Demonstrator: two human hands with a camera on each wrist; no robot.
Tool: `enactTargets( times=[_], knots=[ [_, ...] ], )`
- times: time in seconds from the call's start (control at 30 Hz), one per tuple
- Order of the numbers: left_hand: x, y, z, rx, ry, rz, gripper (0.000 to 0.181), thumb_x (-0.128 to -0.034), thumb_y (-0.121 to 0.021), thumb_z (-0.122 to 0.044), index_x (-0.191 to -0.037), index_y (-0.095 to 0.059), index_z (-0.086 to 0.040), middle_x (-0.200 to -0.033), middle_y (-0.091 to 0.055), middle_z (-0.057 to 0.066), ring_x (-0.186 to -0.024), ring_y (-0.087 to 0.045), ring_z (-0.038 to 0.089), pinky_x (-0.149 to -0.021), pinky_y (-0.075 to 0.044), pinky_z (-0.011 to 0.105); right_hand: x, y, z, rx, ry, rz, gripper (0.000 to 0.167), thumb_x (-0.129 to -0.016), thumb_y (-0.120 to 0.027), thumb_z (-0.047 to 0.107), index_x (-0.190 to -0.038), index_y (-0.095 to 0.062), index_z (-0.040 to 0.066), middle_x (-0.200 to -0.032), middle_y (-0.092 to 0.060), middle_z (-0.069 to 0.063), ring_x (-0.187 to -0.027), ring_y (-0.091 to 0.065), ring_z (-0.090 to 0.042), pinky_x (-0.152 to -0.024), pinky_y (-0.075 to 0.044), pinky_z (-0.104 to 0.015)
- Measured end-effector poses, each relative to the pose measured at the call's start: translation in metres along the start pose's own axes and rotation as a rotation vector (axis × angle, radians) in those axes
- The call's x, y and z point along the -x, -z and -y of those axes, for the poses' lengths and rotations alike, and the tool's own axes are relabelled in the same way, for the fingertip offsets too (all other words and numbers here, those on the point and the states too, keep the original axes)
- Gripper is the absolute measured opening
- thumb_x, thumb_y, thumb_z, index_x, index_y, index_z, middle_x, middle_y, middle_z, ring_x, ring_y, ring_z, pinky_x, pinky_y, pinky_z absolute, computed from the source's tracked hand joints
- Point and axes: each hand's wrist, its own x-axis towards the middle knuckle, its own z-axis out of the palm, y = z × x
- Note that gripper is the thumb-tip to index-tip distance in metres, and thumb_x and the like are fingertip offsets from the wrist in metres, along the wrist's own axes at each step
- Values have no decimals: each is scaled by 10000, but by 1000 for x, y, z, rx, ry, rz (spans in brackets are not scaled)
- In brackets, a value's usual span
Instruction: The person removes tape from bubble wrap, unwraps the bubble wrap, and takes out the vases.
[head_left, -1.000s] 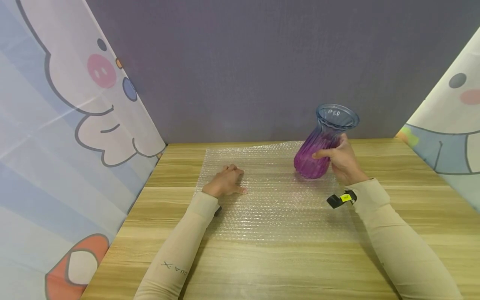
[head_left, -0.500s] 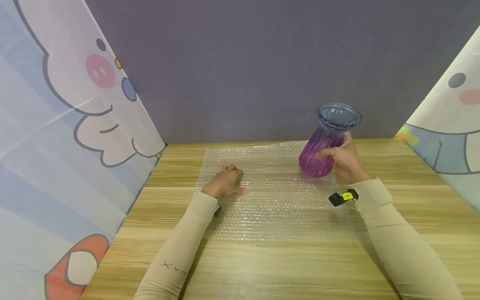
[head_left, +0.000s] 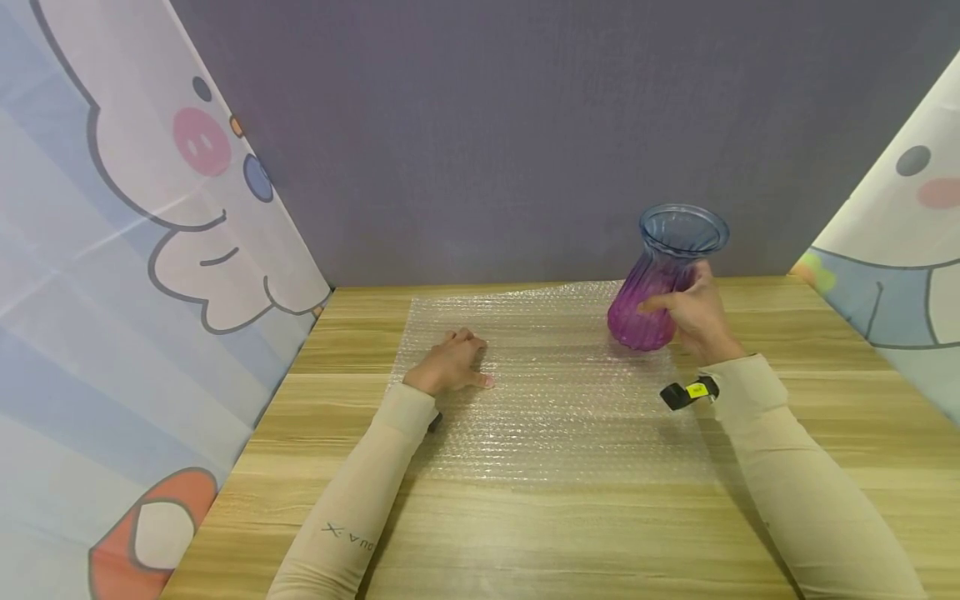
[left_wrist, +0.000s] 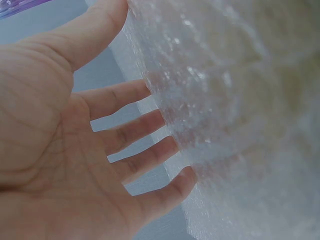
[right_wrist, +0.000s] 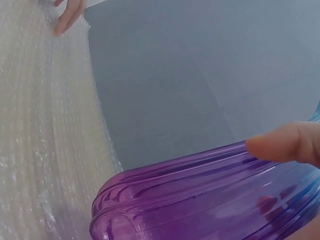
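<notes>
A ribbed glass vase [head_left: 651,296], blue at the flared rim and purple at the base, tilts above the right part of a bubble wrap sheet [head_left: 555,400]. My right hand [head_left: 697,317] grips it from the right, the thumb across its near side; the right wrist view shows the thumb on the purple glass [right_wrist: 200,195]. Spread over the left part of the sheet, my left hand [head_left: 450,363] touches the wrap. In the left wrist view its fingers [left_wrist: 135,150] reach out fairly straight, their tips against the wrap's surface [left_wrist: 240,110].
The sheet lies on a wood-grain table [head_left: 525,542]. A dark grey panel [head_left: 487,150] rises along the table's back edge. Printed cartoon curtains [head_left: 135,292] hang at the left and at the right.
My right hand has carried the vase a little to the right and slightly upward, and the vase stands somewhat more upright. The left hand has stayed in place on the bubble wrap.
</notes>
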Motion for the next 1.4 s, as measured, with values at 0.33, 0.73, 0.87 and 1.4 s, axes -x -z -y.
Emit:
enactTargets(
  times=[0.33,0.73,0.87,1.4],
  knots=[
    [-1,0,1,-2,-5,0,827,-840,-788,-461,-1534,-471,-143,-1599,-393,102,-1499,-320,421,-1154,-390,652,-3,6,0,-40,38,-14,960,-651,-626,-365,-1325,-415,285,-1247,-563,94,-1155,-530,-112,-909,-485,-161],
    [0,2,-2,-1,6,9,834,-838,-791,-451,-1541,-461,-150,-1622,-368,106,-1510,-307,400,-1172,-368,650,-8,14,0,48,79,-85,935,-624,-661,-352,-1269,-483,301,-1203,-586,112,-1119,-544,-79,-905,-477,-141],
    [0,2,-1,-1,3,9,828,-841,-790,-454,-1539,-465,-149,-1619,-370,108,-1507,-310,398,-1171,-373,645,-9,16,-1,16,103,-80,955,-598,-635,-378,-1270,-493,286,-1202,-597,102,-1120,-552,-79,-915,-480,-138],
    [-1,1,2,-9,-4,6,824,-845,-788,-461,-1537,-468,-148,-1604,-387,105,-1487,-337,386,-1158,-396,633,-11,22,-1,-51,123,-109,1008,-550,-579,-427,-1282,-489,260,-1203,-598,85,-1134,-549,-84,-932,-486,-139]
  ],
)
